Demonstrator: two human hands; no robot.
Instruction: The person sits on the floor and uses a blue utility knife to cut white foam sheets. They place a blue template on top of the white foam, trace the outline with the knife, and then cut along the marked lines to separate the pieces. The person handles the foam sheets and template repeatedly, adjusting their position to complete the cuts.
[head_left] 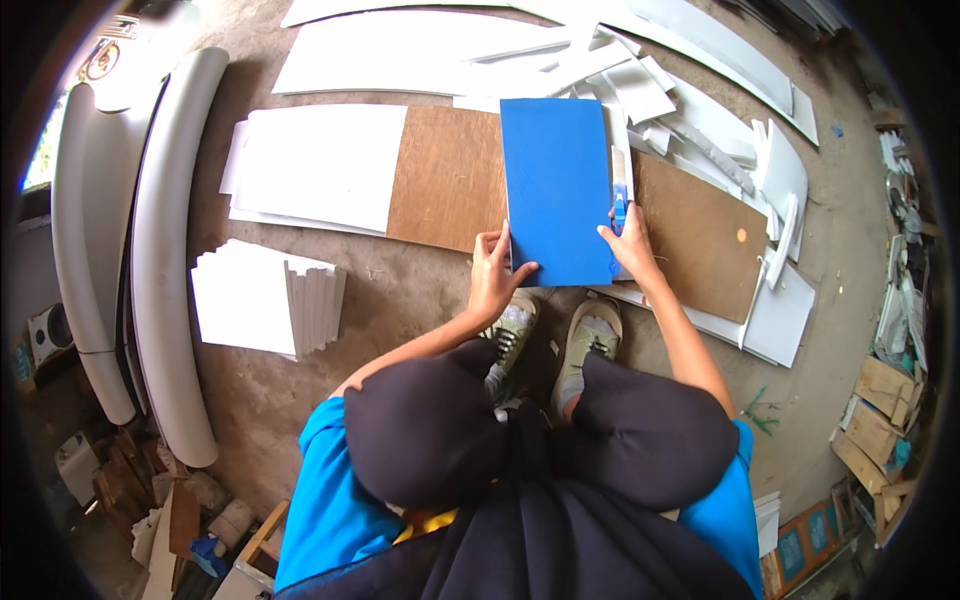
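Hands work on a blue board (556,190) lying across the middle of a brown plywood sheet (450,180) on the floor; the left hand (493,275) presses flat on its near corner; the right hand (630,245) is closed around a blue box cutter (619,215) at its right edge; white panels (320,165) lie at the plywood's left end.

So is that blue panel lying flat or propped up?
Flat. The blue panel lies on the brown board, left hand pressing its near edge.
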